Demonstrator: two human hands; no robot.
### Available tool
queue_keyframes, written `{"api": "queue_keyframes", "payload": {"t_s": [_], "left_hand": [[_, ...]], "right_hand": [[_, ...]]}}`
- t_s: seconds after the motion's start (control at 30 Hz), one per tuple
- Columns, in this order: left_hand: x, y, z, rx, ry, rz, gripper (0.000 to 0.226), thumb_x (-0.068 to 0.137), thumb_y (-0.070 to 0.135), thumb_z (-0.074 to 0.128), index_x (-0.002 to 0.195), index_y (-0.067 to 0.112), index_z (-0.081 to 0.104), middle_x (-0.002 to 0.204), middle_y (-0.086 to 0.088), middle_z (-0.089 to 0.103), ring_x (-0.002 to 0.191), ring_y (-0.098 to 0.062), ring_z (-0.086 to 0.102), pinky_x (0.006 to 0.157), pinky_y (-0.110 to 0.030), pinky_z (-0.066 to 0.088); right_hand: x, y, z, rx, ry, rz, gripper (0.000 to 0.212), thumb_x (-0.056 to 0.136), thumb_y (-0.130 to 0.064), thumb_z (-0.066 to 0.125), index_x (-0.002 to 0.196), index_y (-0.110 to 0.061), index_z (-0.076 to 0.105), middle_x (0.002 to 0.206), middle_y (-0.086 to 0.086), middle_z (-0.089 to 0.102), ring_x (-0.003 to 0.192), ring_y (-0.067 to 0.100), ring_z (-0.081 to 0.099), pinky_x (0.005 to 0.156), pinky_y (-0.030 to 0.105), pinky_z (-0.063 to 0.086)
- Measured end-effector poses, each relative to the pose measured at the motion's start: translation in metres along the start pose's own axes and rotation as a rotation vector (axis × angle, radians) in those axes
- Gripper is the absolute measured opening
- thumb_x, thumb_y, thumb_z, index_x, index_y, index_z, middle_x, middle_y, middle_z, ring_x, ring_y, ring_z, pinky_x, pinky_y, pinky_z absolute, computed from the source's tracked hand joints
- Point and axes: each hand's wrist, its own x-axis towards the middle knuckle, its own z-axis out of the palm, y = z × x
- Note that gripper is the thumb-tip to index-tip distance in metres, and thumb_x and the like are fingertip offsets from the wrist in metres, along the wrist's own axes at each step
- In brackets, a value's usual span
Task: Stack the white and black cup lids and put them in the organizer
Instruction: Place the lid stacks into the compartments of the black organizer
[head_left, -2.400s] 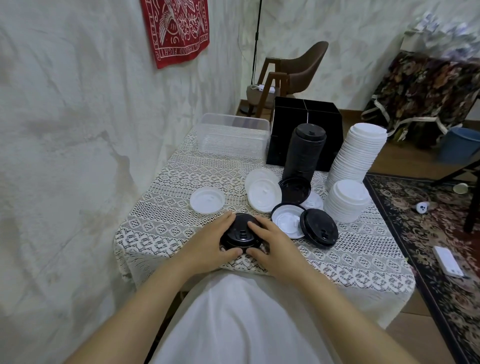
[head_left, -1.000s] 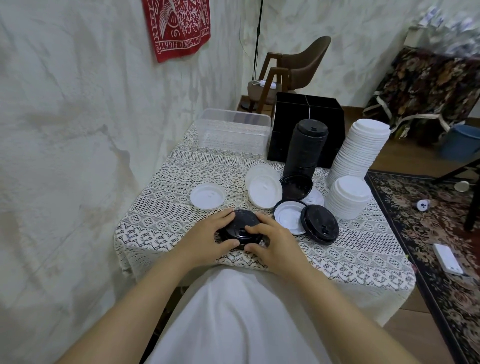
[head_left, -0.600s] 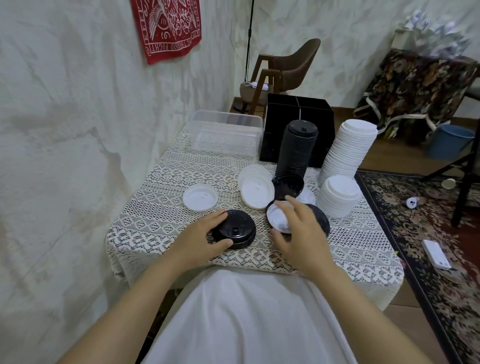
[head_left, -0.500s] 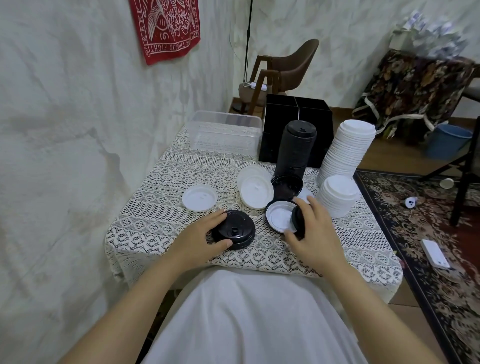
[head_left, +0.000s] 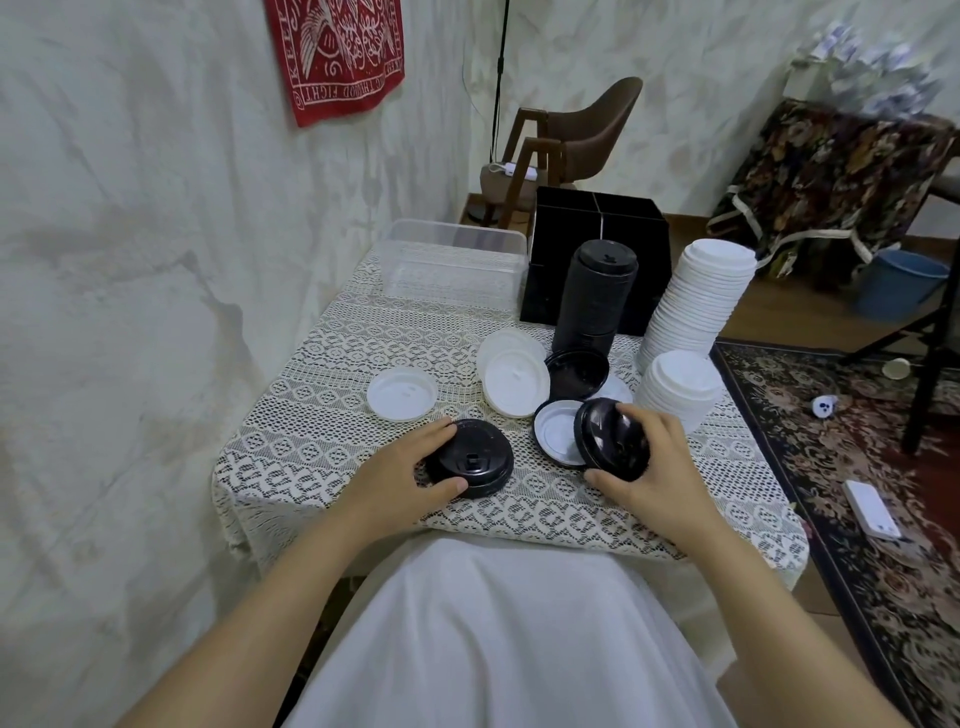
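Gripping the black lid stack (head_left: 470, 460) near the front edge of the lace cloth (head_left: 322, 447): left hand (head_left: 400, 480), fingers curled round it. The right hand (head_left: 654, 467) clamps a tilted black lid (head_left: 608, 439) just beside an upturned white lid (head_left: 556, 428). The organizer (head_left: 597, 228) is at the far edge, with open cloth left of the stack.

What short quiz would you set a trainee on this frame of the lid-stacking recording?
1. True or false: the right hand grips a white lid.
2. The left hand holds: A) a short black lid stack; B) a white lid; C) a phone.
3. Fill in: the black organizer stands ___ the tall black lid stack.
Key: 1 false, it grips a tilted black lid; 2 A; 3 behind.
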Motion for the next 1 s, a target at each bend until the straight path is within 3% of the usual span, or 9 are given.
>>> {"api": "queue_keyframes", "payload": {"t_s": [0.1, 0.27, 0.43, 0.57, 0.67, 0.77, 0.9, 1.0], "left_hand": [[0.0, 0.0, 0.0, -0.003, -0.001, 0.001, 0.067, 0.087, 0.036, 0.069, 0.145, 0.033, 0.038, 0.138, 0.033, 0.024, 0.133, 0.002, 0.028, 0.116, -0.033, 0.025], [-0.001, 0.001, -0.001, -0.01, -0.002, 0.006, 0.067, 0.086, 0.036, 0.069, 0.145, 0.034, 0.038, 0.139, 0.032, 0.025, 0.136, -0.002, 0.03, 0.116, -0.034, 0.026], [0.0, -0.002, -0.001, -0.044, 0.001, -0.013, 0.08, 0.083, 0.036, 0.073, 0.149, 0.037, 0.028, 0.15, 0.015, 0.038, 0.136, -0.008, 0.037, 0.112, -0.034, 0.032], [0.0, -0.005, -0.002, -0.112, -0.018, -0.029, 0.098, 0.078, 0.032, 0.079, 0.151, 0.04, 0.014, 0.152, 0.013, 0.034, 0.139, -0.007, 0.033, 0.115, -0.037, 0.029], [0.0, -0.005, -0.001, -0.151, -0.014, -0.044, 0.104, 0.075, 0.023, 0.081, 0.151, 0.039, 0.012, 0.152, 0.012, 0.034, 0.138, -0.005, 0.033, 0.116, -0.037, 0.029], [0.0, -0.007, -0.002, -0.171, -0.035, -0.045, 0.107, 0.073, 0.021, 0.082, 0.151, 0.039, 0.011, 0.153, 0.012, 0.033, 0.14, -0.004, 0.031, 0.117, -0.036, 0.028], [-0.001, -0.006, -0.004, -0.141, -0.038, -0.026, 0.095, 0.077, 0.02, 0.075, 0.152, 0.035, 0.018, 0.154, 0.011, 0.031, 0.14, -0.007, 0.03, 0.116, -0.034, 0.028], [-0.002, -0.002, -0.004, -0.113, -0.045, 0.003, 0.076, 0.089, 0.017, 0.065, 0.151, 0.03, 0.024, 0.152, 0.016, 0.029, 0.137, -0.001, 0.028, 0.112, -0.023, 0.026]], "right_hand": [[0.002, -0.014, 0.005, 0.02, 0.034, -0.086, 0.08, 0.069, -0.023, 0.088, 0.137, -0.026, 0.045, 0.123, -0.006, 0.038, 0.102, -0.007, 0.04, 0.086, -0.008, 0.023], [0.007, -0.04, 0.018, 0.044, -0.024, -0.195, 0.081, 0.067, -0.025, 0.089, 0.137, -0.023, 0.049, 0.126, -0.006, 0.037, 0.104, -0.014, 0.038, 0.091, -0.006, 0.022], [0.012, -0.059, 0.041, 0.031, -0.158, -0.231, 0.081, 0.07, -0.031, 0.087, 0.14, -0.028, 0.046, 0.13, -0.011, 0.035, 0.112, -0.007, 0.038, 0.092, -0.003, 0.026], [0.017, -0.069, 0.057, -0.039, -0.293, -0.243, 0.082, 0.073, -0.036, 0.084, 0.144, -0.024, 0.044, 0.137, -0.01, 0.032, 0.126, 0.003, 0.037, 0.103, 0.01, 0.026], [0.021, -0.072, 0.067, -0.087, -0.364, -0.252, 0.084, 0.074, -0.036, 0.083, 0.146, -0.021, 0.042, 0.147, -0.005, 0.032, 0.135, 0.008, 0.033, 0.107, 0.013, 0.023], [0.024, -0.073, 0.072, -0.129, -0.414, -0.248, 0.087, 0.074, -0.038, 0.083, 0.148, -0.023, 0.04, 0.152, -0.003, 0.03, 0.14, 0.012, 0.03, 0.115, 0.025, 0.026], [0.025, -0.072, 0.075, -0.17, -0.448, -0.239, 0.088, 0.074, -0.042, 0.082, 0.149, -0.025, 0.038, 0.156, -0.003, 0.025, 0.143, 0.012, 0.025, 0.118, 0.03, 0.024], [0.024, -0.071, 0.076, -0.192, -0.459, -0.235, 0.089, 0.075, -0.044, 0.08, 0.15, -0.024, 0.036, 0.158, -0.004, 0.022, 0.144, 0.011, 0.023, 0.118, 0.028, 0.023]]}}
